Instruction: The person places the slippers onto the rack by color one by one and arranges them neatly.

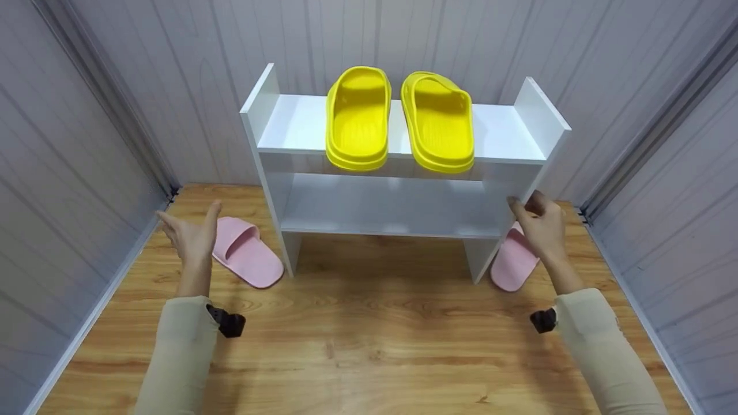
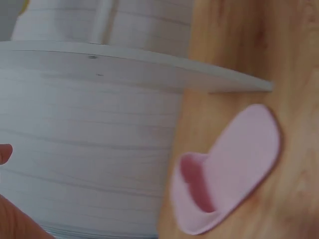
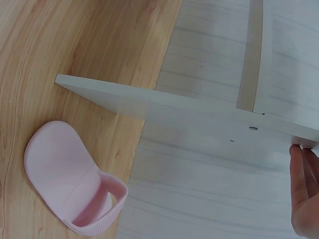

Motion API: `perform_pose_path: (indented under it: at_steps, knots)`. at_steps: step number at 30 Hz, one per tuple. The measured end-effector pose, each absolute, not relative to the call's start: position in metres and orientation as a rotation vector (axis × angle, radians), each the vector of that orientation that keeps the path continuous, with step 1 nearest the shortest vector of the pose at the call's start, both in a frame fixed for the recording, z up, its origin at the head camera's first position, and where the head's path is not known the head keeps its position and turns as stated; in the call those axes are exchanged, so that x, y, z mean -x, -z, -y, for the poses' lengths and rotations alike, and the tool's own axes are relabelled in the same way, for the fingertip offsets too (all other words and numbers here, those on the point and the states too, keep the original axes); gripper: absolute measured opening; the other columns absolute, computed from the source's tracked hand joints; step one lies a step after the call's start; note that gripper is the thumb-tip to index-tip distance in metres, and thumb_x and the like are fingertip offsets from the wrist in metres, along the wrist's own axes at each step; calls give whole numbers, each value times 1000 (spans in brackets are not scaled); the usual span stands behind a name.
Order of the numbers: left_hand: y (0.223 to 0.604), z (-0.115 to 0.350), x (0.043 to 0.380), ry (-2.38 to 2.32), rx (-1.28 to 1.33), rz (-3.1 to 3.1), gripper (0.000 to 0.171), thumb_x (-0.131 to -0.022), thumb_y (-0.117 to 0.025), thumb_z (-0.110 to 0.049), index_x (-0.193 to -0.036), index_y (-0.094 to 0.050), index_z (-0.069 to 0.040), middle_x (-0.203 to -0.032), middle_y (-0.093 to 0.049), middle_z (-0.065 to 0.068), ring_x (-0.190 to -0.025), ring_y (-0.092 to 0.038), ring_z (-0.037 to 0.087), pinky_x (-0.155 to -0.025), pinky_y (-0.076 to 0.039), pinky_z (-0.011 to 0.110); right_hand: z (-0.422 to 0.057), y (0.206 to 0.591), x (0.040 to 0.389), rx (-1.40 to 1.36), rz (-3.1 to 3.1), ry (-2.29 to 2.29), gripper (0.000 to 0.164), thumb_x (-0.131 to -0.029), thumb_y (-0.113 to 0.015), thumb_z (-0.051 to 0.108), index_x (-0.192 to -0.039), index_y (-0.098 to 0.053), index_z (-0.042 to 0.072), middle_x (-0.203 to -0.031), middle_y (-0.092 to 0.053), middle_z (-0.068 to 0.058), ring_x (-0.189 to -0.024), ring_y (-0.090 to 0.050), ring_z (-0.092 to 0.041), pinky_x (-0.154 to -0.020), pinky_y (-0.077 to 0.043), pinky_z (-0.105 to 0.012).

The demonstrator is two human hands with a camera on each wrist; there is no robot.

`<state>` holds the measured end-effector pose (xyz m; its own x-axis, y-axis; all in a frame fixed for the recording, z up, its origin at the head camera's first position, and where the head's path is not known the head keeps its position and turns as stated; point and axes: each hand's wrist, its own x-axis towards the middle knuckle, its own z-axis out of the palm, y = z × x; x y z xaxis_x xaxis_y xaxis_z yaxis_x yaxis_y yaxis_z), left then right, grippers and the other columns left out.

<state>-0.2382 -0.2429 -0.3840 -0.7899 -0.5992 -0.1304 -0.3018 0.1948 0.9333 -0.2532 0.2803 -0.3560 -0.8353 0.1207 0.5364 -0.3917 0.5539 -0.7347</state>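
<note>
A white rack (image 1: pixel 383 204) holds yellow clogs (image 1: pixel 360 129) on top; right hand (image 1: pixel 542 225) pinches its side; left hand (image 1: pixel 193 237) is spread.

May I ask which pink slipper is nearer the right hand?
The pink slipper outside the rack's right panel, partly behind the right hand; the other lies near the left hand.

Head view from above facing white shelf (image 1: pixel 383 204), 2 nearer wrist views turned sideways, all 3 sharing it

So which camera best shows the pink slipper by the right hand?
Right wrist view: the pink slipper shows whole. In the head view, the right hand partly hides it; the left wrist view lacks it.
</note>
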Motion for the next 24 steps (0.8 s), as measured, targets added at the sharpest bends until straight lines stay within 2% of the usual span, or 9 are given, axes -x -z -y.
perform_pose_path:
  at_steps: [4, 8, 13, 19, 24]
  knots:
    - [419, 239, 240, 1688, -967, 2213, 114, -71, -55, -62, -132, 31, -19, -137, 27, 21, -124, 19, 33, -100, 3, 51, -280, 356, 252, -229, 2240, -1246, 31, -83, -59, 13, -104, -58, -10, -89, -62, -21, -76, -57, -9, -62, -46, -12]
    - [448, 233, 239, 1687, -1049, 2252, 121, -67, -57, -65, -131, 33, -17, -135, 28, 26, -122, 19, 40, -96, 5, 57, -280, 357, 252, -226, 2237, -1239, 31, -83, -59, 13, -105, -58, -9, -89, -62, -20, -75, -57, -6, -62, -45, -12]
    - [477, 225, 238, 1644, -1111, 2328, 123, -66, -58, -65, -130, 34, -14, -134, 23, 32, -121, 19, 45, -95, 7, 58, -279, 357, 253, -228, 2214, -1253, 26, -82, -60, 11, -100, -60, -9, -84, -62, -21, -72, -57, -3, -61, -46, -12]
    - [497, 214, 238, 1537, -1232, 2396, 120, -68, -58, -63, -132, 31, -13, -137, 13, 33, -124, 11, 46, -96, 1, 60, -277, 358, 253, -235, 2211, -1234, 25, -82, -60, 9, -100, -61, -8, -84, -62, -20, -72, -57, -3, -61, -45, -12]
    - [506, 206, 241, 1480, -1257, 2398, 120, -68, -60, -60, -134, 27, -9, -137, 12, 33, -124, 12, 45, -97, 5, 58, -278, 358, 251, -204, 2226, -1244, 27, -83, -59, 11, -102, -60, -9, -86, -62, -21, -73, -56, -2, -62, -45, -12]
